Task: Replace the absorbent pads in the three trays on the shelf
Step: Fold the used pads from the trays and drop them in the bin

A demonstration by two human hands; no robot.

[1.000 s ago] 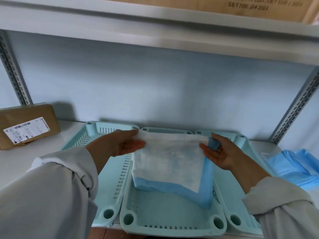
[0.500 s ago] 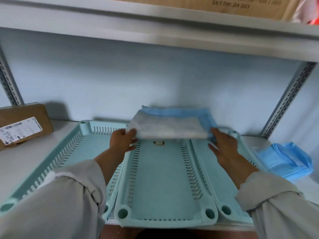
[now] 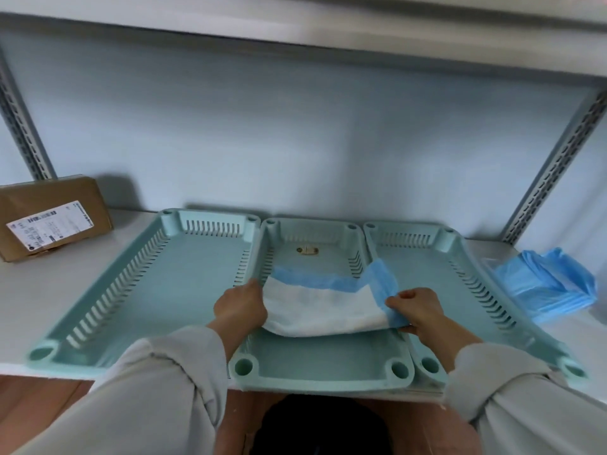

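Three pale teal slotted trays stand side by side on the white shelf: the left tray (image 3: 108,310), the middle tray (image 3: 315,366) and the right tray (image 3: 476,277). A white absorbent pad with a blue border (image 3: 323,305) hangs over the middle tray, folded and sagging. My left hand (image 3: 241,303) grips its left edge. My right hand (image 3: 415,310) pinches its blue right edge. The floors of the left and right trays are bare, as is the visible floor of the middle tray.
A stack of folded blue pads (image 3: 545,287) lies on the shelf to the right of the trays. A brown cardboard box with a white label (image 3: 52,218) sits at the far left. Slotted metal uprights stand at both back corners, with another shelf overhead.
Both hands have brought the pad down and nearer, from the back of the middle tray to just above its front half. The view has tilted down.
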